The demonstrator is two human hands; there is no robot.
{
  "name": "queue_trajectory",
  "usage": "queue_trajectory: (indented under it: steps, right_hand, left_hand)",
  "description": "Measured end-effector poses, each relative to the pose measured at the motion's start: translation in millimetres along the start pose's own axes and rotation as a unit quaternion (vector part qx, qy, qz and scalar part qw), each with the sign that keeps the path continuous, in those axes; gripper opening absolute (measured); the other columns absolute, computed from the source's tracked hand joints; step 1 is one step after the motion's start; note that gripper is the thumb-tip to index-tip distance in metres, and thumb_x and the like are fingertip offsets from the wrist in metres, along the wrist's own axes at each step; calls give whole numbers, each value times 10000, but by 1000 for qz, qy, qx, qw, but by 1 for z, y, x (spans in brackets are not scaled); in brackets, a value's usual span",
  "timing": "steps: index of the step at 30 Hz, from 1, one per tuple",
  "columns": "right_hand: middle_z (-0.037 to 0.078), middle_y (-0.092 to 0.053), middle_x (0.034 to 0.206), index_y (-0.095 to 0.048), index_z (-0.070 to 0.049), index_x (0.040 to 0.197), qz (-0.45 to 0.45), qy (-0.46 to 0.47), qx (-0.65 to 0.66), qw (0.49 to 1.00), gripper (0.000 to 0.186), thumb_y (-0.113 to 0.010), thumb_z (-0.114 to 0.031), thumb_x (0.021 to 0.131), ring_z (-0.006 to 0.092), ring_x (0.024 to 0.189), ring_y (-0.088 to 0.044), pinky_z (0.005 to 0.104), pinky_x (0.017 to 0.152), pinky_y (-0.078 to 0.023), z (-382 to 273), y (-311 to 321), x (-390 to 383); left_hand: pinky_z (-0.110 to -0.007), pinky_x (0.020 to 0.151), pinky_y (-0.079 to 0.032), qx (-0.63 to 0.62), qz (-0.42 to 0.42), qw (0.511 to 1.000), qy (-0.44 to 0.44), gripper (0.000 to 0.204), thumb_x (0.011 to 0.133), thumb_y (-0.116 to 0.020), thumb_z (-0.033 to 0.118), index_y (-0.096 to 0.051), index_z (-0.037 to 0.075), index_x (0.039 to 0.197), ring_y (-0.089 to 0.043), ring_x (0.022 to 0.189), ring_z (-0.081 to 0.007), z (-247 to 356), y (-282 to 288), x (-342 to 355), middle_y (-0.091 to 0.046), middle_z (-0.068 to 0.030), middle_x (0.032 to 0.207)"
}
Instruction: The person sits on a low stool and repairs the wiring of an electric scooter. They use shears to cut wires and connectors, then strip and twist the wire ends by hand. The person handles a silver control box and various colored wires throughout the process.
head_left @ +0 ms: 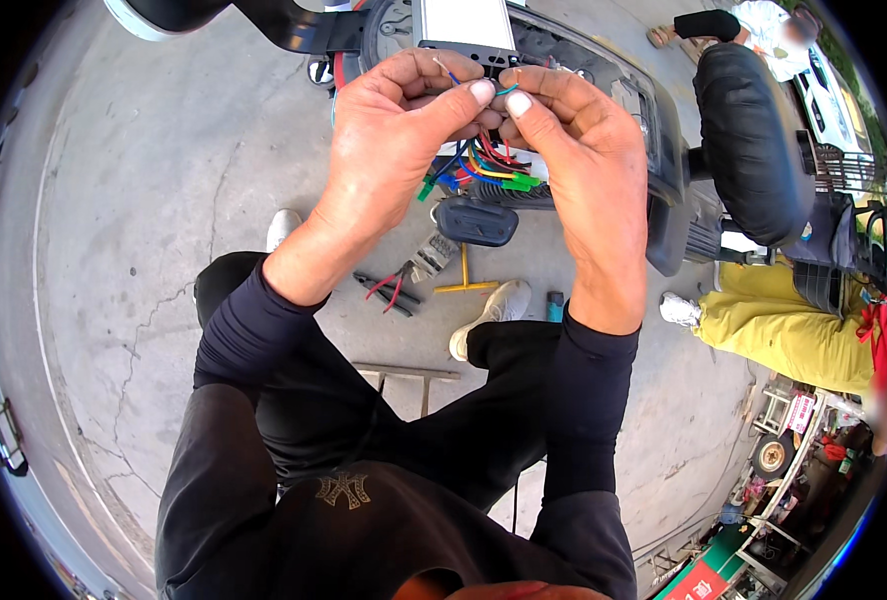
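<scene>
My left hand [386, 140] pinches a thin blue wire [450, 74] between thumb and fingers, its end sticking up. Close beside it, my right hand [592, 145] has a green wire [507, 90] between thumb and forefinger. The fingertips nearly meet, so the exact contact of the wires is hidden. Below the fingers hangs a bundle of coloured wires [484, 155], with green connectors [520, 181] on some ends. Just beyond my hands sits a silver finned metal box [464, 22] on the opened body of a scooter [619, 75].
On the concrete between my feet lie red-handled pliers [389, 288], a yellow T-handle wrench [466, 275] and a black oval part [476, 221]. A black seat [749, 145] stands right. A person in yellow trousers [789, 325] is nearby; another sits farther back. A loaded cart [779, 460] stands lower right.
</scene>
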State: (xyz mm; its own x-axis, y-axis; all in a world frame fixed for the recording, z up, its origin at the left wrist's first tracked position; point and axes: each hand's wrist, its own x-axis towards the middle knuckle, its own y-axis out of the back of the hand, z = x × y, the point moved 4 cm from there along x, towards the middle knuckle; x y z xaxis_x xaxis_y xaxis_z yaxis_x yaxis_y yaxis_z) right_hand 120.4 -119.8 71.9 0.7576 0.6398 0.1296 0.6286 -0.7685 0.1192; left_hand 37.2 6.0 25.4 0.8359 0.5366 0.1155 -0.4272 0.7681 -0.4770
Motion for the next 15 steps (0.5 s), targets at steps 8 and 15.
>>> queue_trajectory:
  steps: [8,15]
  right_hand:
    - [83,-721,893,-685,87,1052,29,9,-6,1000,200,-664,-76,939,84,788,-655,218,708,-522,1,-6,-2]
    - [82,-728,855,-701,81,1011,25,30,-19,999,207,-672,-106,927,81,769,-656,223,688,-513,6,-9,0]
  left_hand:
    - [-225,740,-581,-3,11,1000,-3,190,935,-690,122,-677,17,1093,-717,820,-122,0,-1,-1,-714,-59,932]
    - [-232,733,-572,33,9,999,-16,206,946,-670,137,-689,10,1107,-713,799,-120,2,1,0,-719,-60,929]
